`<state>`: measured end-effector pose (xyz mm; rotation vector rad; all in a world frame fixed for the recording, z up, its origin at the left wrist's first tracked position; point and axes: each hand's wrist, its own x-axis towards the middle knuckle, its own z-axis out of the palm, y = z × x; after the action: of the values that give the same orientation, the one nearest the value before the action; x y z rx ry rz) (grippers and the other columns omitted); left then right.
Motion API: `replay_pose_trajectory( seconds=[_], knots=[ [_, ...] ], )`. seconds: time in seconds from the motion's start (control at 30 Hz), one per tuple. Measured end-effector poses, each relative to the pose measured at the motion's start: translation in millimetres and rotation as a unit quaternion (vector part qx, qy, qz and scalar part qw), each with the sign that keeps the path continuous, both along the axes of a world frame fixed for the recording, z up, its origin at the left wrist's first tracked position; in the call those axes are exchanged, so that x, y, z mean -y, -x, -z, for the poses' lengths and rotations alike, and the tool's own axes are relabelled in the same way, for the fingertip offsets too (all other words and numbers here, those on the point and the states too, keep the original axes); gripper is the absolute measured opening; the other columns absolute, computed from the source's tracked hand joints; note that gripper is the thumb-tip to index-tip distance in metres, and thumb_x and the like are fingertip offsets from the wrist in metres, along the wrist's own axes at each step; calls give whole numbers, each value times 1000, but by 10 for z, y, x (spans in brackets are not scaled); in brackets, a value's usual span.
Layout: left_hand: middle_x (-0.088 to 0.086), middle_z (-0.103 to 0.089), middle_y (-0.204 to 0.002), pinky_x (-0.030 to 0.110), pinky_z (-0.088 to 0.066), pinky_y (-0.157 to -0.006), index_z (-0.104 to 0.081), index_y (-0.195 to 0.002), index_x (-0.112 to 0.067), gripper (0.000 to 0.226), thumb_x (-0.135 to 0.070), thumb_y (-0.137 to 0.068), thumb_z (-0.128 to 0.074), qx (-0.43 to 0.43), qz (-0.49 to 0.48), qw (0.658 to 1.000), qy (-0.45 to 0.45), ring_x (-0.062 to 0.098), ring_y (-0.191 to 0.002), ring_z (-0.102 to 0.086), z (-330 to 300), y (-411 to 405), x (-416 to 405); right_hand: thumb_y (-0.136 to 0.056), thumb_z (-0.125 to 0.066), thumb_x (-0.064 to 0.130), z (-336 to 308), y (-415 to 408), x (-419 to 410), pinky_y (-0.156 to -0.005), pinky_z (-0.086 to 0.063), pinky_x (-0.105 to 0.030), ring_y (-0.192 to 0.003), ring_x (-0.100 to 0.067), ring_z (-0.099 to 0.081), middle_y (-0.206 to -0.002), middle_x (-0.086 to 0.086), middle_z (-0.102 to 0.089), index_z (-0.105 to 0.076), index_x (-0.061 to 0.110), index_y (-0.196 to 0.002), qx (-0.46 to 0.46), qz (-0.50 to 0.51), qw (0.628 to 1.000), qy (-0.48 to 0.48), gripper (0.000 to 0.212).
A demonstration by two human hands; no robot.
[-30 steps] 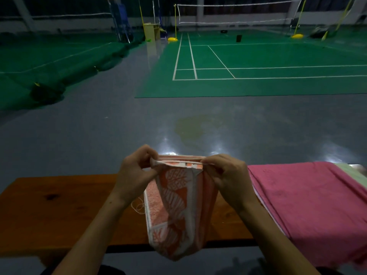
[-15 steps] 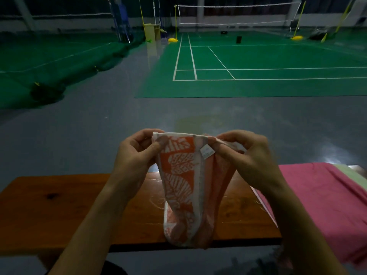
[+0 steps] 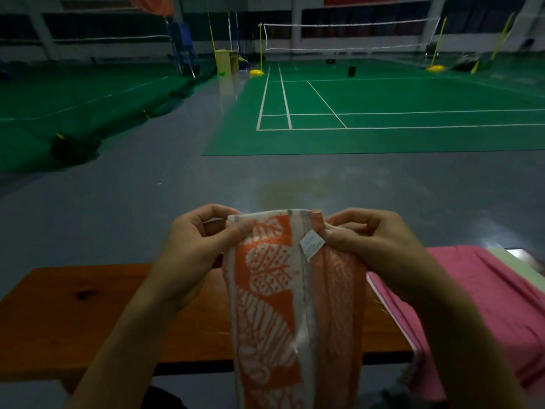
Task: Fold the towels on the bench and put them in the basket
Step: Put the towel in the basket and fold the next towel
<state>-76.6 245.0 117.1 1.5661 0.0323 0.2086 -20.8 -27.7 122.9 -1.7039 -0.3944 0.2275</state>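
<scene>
An orange-and-white patterned towel (image 3: 283, 305) hangs in front of me above the wooden bench (image 3: 88, 314), with a small white label near its top edge. My left hand (image 3: 194, 252) pinches the towel's top left corner. My right hand (image 3: 374, 249) pinches the top right part beside the label. A pink towel (image 3: 477, 308) lies spread over the bench's right end. No basket is in view.
A pale green cloth (image 3: 513, 264) shows past the pink towel at the far right. Beyond the bench lies grey floor, then green badminton courts with a net (image 3: 348, 36) and yellow posts.
Both hands have lifted the orange towel higher and spread its top edge, so it hangs longer and flatter. The label has come into view.
</scene>
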Motion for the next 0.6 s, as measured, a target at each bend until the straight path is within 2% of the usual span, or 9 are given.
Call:
replay_pose_trajectory(
  seconds=[0.17,0.3,0.37,0.5,0.6],
  knots=[
    [12,-78,-94,31,-61,-63,-70,-104,-2,22,-6,-85,-80,-62,-9,998,-11,30,-84,-77,601,-359,-71,-87,-83,28,585,-385,-125,-61,-58,-26,-79,-16,-77,-89,-5,-79,-80,13,-99,-21,34,996,76,19],
    [11,-77,-97,30,-61,-67,-71,-101,-8,18,-1,-87,-80,-80,-26,995,-58,28,-91,-76,1077,-699,-141,-82,-86,36,1077,-736,-279,-80,-65,-42,-90,-16,-76,-93,-1,-79,-81,12,-99,7,73,990,119,30],
    [10,-75,-92,26,-60,-64,-71,-97,-9,19,2,-86,-80,-65,-52,993,-88,24,-87,-74,1220,-883,-145,-77,-88,42,1240,-884,-359,-82,-65,-45,-88,-15,-75,-91,-1,-78,-81,10,-99,10,99,988,116,40],
    [4,-72,-92,18,-55,-59,-68,-92,-17,23,4,-88,-77,-49,-91,986,-129,16,-84,-70,1493,-1255,-170,-73,-91,48,1487,-1223,-477,-76,-65,-44,-79,-9,-74,-84,5,-77,-81,12,-95,22,133,983,123,44],
    [9,-72,-94,31,-63,-65,-68,-92,-19,23,3,-89,-74,-61,-128,983,-116,25,-89,-73,1689,-1485,-187,-73,-89,56,1607,-1434,-580,-72,-65,-36,-82,-8,-74,-88,6,-76,-80,14,-99,29,143,980,139,50]
  ],
)
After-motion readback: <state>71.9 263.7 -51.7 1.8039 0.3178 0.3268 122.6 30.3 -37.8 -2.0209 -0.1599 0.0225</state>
